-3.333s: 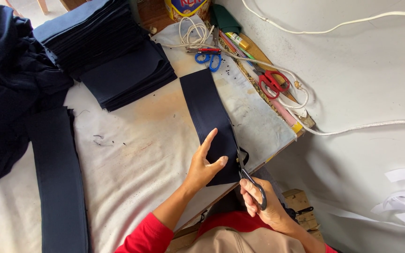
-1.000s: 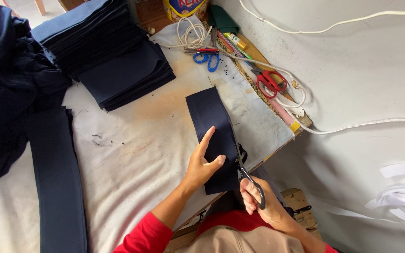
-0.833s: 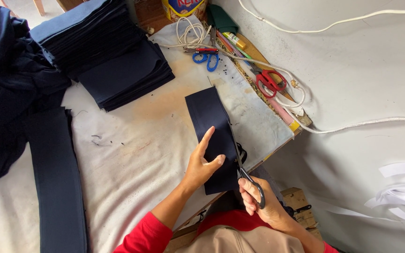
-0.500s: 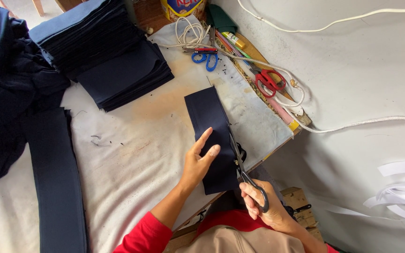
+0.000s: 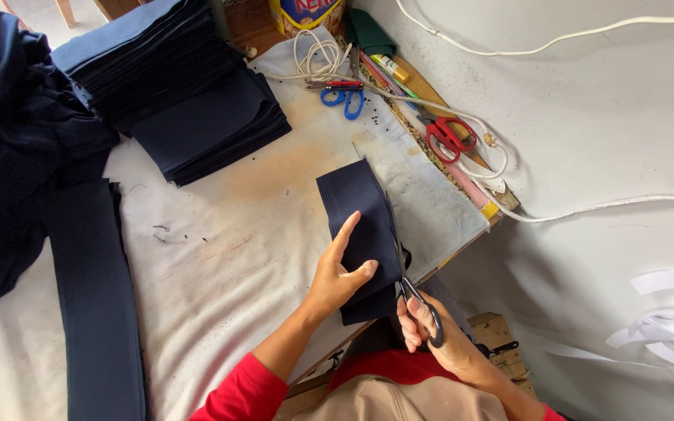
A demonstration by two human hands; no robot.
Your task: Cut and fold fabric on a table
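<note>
Head view: my left hand (image 5: 335, 277) presses flat, fingers spread, on a dark navy fabric piece (image 5: 359, 210) at lower centre of the frame, on the white-covered table (image 5: 220, 257). My right hand (image 5: 431, 331) is closed around black-handled scissors (image 5: 415, 300), blades running up the fabric's right edge. Stacked navy pieces (image 5: 185, 101) sit upper left; blue scissors (image 5: 342, 97) and red scissors (image 5: 448, 136) lie upper centre-right.
</note>
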